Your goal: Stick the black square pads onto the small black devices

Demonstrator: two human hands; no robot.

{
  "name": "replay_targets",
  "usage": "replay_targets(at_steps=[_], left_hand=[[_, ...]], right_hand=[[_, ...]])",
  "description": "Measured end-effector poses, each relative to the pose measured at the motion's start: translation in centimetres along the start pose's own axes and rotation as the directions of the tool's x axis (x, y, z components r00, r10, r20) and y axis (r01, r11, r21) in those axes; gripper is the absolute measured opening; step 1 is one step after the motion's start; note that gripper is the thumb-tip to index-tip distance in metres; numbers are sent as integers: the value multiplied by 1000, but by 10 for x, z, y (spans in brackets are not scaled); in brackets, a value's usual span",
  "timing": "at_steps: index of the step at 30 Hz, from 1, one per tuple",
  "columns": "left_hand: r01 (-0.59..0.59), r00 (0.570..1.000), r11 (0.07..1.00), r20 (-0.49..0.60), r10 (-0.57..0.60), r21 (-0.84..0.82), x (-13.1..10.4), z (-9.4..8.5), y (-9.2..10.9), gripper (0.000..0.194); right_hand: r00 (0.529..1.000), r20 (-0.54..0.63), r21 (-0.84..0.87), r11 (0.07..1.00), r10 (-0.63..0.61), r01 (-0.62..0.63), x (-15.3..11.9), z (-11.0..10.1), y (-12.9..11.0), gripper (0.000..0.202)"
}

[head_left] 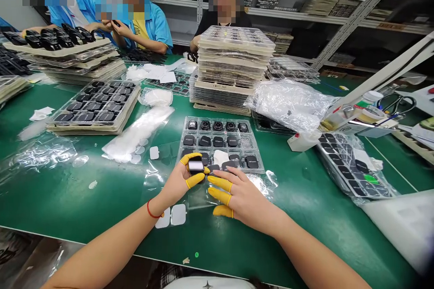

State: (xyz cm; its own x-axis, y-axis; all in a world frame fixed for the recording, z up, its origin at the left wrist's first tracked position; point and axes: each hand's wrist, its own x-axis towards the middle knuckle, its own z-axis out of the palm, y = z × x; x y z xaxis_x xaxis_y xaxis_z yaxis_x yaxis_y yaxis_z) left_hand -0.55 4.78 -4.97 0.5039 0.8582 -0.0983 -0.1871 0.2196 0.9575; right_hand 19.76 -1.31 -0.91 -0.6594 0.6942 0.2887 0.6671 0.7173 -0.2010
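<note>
My left hand [179, 180], with yellow finger cots on thumb and fingers, grips a small black square watch body [195, 165] whose glossy face reflects the light. Just right of it, my right hand [247, 196] has its fingers stretched and apart, several in yellow cots. A dark square piece [231, 165] lies by its far fingertips; whether they touch it I cannot tell. Both hands are over the near edge of a clear compartment tray [257, 146], which has watch bodies in its back row and black square pieces farther forward. A white scrap [221, 158] rests on the tray.
White rounded-square stickers [178, 214] lie near my left wrist. A filled tray stack [91, 108] stands left, a tall tray stack [233, 67] behind. Bubble wrap [288, 101], a tool holder [366, 119] and a bagged tray [352, 167] sit right. Co-workers [156, 27] sit opposite.
</note>
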Motion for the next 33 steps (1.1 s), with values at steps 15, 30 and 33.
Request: replay_targets(at_steps=[15,30,33], left_hand=[[129,984,983,141,-111,-129,-1,6,-3,54],[244,961,951,81,-263,192,1,13,-4,55],[182,946,937,205,-249,297,-6,20,-9,48]], right_hand=[[900,64,442,796,432,-414,0,16,26,23],[921,8,608,729,391,-315,-3,-13,18,8],[873,33,647,655,487,-390,-1,-4,15,6]])
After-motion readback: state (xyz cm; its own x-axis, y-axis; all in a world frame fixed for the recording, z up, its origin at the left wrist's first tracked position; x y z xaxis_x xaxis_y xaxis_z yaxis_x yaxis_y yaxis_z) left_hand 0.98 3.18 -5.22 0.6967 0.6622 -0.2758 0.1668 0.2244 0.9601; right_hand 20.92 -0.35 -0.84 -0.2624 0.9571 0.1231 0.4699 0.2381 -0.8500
